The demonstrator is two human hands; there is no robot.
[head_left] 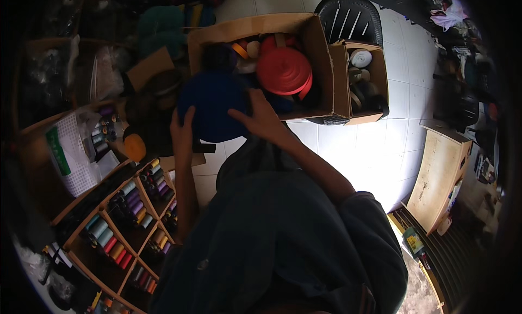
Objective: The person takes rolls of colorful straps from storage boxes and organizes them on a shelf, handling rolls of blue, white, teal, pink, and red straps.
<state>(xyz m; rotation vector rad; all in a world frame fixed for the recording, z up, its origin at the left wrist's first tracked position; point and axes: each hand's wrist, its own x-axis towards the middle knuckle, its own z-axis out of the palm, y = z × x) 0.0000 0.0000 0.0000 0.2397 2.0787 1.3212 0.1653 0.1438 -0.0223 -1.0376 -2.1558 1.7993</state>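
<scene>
Between my two hands is a large dark blue roll of what looks like webbing or tape (213, 108), its flat round face turned up. My left hand (182, 126) grips its left edge, thumb on top. At its right edge my right hand (260, 118) holds on, with the thumb lying over the blue face. The roll overlaps the near left side of a cardboard box (322, 63). Inside that box sit a big red roll of tape (284, 72), a small orange roll (240, 50) and other rolls, partly hidden in shadow.
A smaller cardboard box (367, 117) with white and dark rolls stands on the right, by a black slatted chair (353, 14). Wooden shelving (120, 235) with several coloured thread spools is at lower left. A white perforated basket (73, 156) and an orange roll (135, 147) lie above it.
</scene>
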